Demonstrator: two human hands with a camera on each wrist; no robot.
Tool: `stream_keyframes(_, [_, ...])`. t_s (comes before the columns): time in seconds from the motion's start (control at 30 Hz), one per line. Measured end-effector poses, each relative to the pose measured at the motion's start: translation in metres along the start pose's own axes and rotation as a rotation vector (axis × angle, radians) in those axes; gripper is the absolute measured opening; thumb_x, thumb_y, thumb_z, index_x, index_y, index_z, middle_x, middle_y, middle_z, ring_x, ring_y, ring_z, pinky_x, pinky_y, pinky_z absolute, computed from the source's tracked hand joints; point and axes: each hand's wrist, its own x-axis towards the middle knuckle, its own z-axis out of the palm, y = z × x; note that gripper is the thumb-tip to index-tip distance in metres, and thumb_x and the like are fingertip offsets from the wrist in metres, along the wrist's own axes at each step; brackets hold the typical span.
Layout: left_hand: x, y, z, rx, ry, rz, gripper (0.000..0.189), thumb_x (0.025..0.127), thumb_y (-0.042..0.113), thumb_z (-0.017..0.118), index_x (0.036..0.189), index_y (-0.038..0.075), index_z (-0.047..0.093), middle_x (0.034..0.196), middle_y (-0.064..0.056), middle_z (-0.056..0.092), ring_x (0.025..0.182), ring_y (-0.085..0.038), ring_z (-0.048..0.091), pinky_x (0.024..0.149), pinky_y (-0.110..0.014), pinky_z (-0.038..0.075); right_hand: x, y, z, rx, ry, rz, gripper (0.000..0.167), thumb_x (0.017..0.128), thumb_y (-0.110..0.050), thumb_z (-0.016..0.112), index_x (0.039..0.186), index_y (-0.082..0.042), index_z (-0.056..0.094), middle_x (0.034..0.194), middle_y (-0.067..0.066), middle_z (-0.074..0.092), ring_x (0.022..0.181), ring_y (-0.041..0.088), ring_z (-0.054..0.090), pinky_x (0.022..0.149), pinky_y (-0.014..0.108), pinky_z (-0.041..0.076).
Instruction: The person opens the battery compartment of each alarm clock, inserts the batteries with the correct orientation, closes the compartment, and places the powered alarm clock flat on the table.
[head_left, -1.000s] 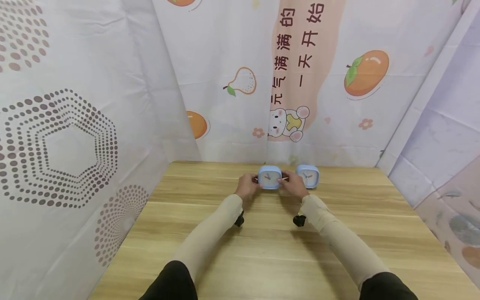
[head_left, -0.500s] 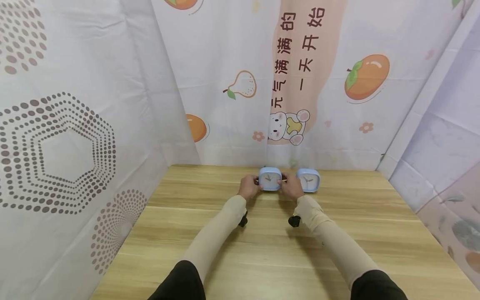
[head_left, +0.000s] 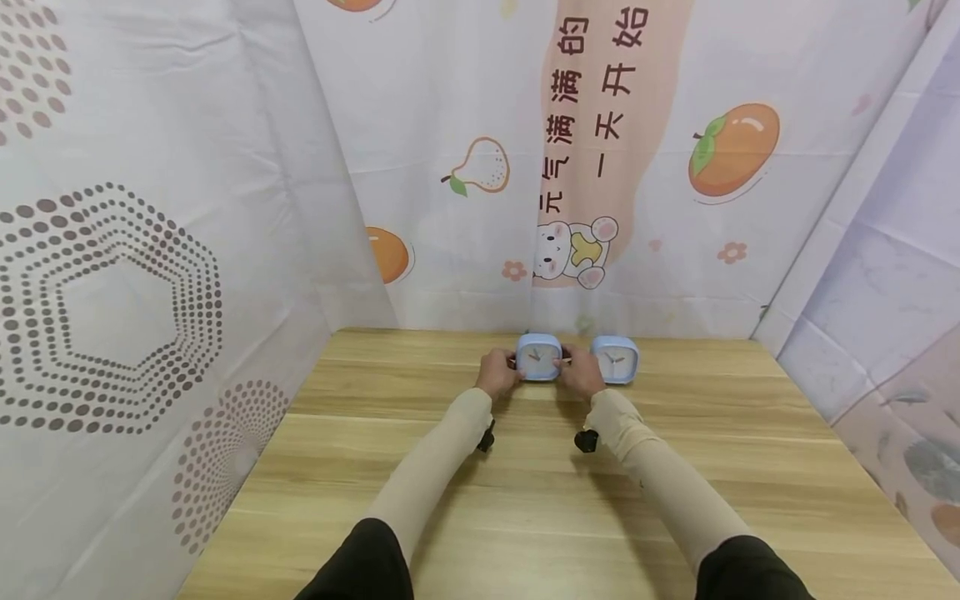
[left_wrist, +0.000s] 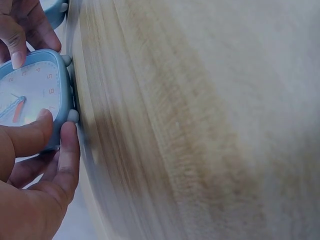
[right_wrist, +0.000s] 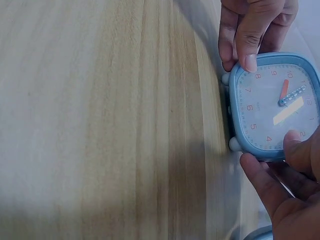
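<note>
A light blue alarm clock (head_left: 538, 358) with rounded corners stands upright at the back of the wooden table, its dial facing me. My left hand (head_left: 497, 372) grips its left side, thumb on the front; the thumb and fingers show close up in the left wrist view. From the other side my right hand (head_left: 582, 373) pinches the same clock, with its thumb over the dial's edge in the right wrist view. Small round feet (right_wrist: 235, 144) show under the casing. A second, matching clock (head_left: 618, 362) stands just right of my right hand, partly covered by it.
Behind the clocks hangs a white curtain (head_left: 435, 275) printed with fruit and writing, close to the table's back edge. A dotted curtain (head_left: 292, 250) borders the left side and another pale curtain (head_left: 870, 292) the right. The wooden tabletop (head_left: 525, 508) stretches toward me.
My right hand and wrist have shifted slightly left, closer against the first clock. Both hands keep their hold, and the head view has tilted a little.
</note>
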Motion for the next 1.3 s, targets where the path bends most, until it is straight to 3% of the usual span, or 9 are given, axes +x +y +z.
stream_keyframes(0.3, [-0.025,-0.011,0.010,-0.005,-0.026,-0.043,0.030,0.087,0.000,0.081,0.114,-0.007,0.073,0.099,-0.015,0.074,0.098,-0.027,0.068,0.088,-0.039,0.056,-0.026,0.002,0.007,-0.111,-0.061,-0.017,0.036,0.101,-0.006,0.063,0.132,0.011,0.062,0.119,0.027,0.069,0.111,0.042,0.066,0.094,0.052,0.052])
stream_keyframes(0.43, [-0.028,-0.009,0.008,-0.020,-0.028,-0.064,0.038,0.086,0.001,0.082,0.121,-0.010,0.069,0.101,-0.015,0.074,0.101,-0.028,0.068,0.092,-0.039,0.056,-0.033,-0.001,0.004,-0.150,-0.060,-0.042,0.031,0.101,-0.005,0.059,0.125,0.012,0.066,0.112,0.028,0.071,0.106,0.043,0.067,0.090,0.053,0.054])
stream_keyframes(0.57, [-0.030,-0.003,0.002,-0.020,-0.053,-0.042,0.047,0.088,0.003,0.082,0.128,-0.013,0.064,0.104,-0.017,0.074,0.104,-0.029,0.070,0.093,-0.039,0.056,-0.037,-0.004,-0.004,-0.179,-0.022,-0.047,0.034,0.098,-0.004,0.053,0.125,0.014,0.065,0.116,0.030,0.069,0.109,0.045,0.067,0.091,0.055,0.054])
stream_keyframes(0.7, [-0.035,0.001,-0.012,0.015,-0.103,0.034,0.043,0.090,0.003,0.079,0.127,-0.014,0.064,0.108,-0.018,0.074,0.106,-0.030,0.070,0.092,-0.039,0.057,-0.042,-0.006,-0.014,-0.149,0.037,-0.046,0.037,0.099,-0.007,0.050,0.127,0.011,0.066,0.118,0.027,0.070,0.103,0.040,0.069,0.090,0.055,0.054])
stream_keyframes(0.77, [-0.038,0.003,-0.021,0.041,-0.132,0.088,0.038,0.091,0.001,0.077,0.125,-0.013,0.066,0.108,-0.018,0.074,0.105,-0.030,0.070,0.091,-0.039,0.057,-0.047,-0.007,-0.021,-0.130,0.087,-0.064,0.035,0.099,-0.007,0.049,0.124,0.009,0.069,0.113,0.025,0.072,0.096,0.038,0.070,0.099,0.061,0.047])
stream_keyframes(0.93, [-0.051,0.009,-0.042,0.113,-0.210,0.223,0.030,0.097,0.004,0.071,0.123,-0.010,0.068,0.110,-0.018,0.072,0.100,-0.027,0.069,0.084,-0.036,0.058,-0.066,-0.002,-0.043,-0.134,0.177,-0.088,0.030,0.101,-0.010,0.052,0.117,0.005,0.073,0.105,0.021,0.073,0.089,0.035,0.069,0.094,0.061,0.050])
stream_keyframes(1.0, [-0.062,0.011,-0.047,0.186,-0.229,0.272,0.033,0.100,0.012,0.069,0.126,-0.008,0.067,0.113,-0.017,0.072,0.100,-0.025,0.069,0.084,-0.036,0.058,-0.074,0.001,-0.051,-0.155,0.165,-0.091,0.030,0.102,-0.014,0.055,0.118,0.005,0.071,0.109,0.021,0.073,0.095,0.037,0.070,0.085,0.055,0.054])
stream_keyframes(1.17, [-0.099,0.015,-0.056,0.407,-0.253,0.363,0.055,0.101,0.035,0.068,0.140,-0.003,0.059,0.132,-0.019,0.064,0.118,-0.030,0.063,0.097,-0.042,0.054,-0.101,-0.002,-0.068,-0.248,0.077,-0.135,0.048,0.102,-0.029,0.062,0.132,0.007,0.061,0.129,0.027,0.065,0.122,0.047,0.058,0.102,0.059,0.045])
stream_keyframes(1.3, [-0.125,0.017,-0.062,0.558,-0.243,0.444,0.076,0.100,0.052,0.063,0.152,0.000,0.045,0.150,-0.020,0.050,0.137,-0.034,0.048,0.110,-0.047,0.044,-0.128,-0.014,-0.079,-0.362,0.023,-0.185,0.066,0.101,-0.046,0.062,0.142,0.006,0.052,0.140,0.030,0.054,0.129,0.053,0.046,0.105,0.066,0.037])
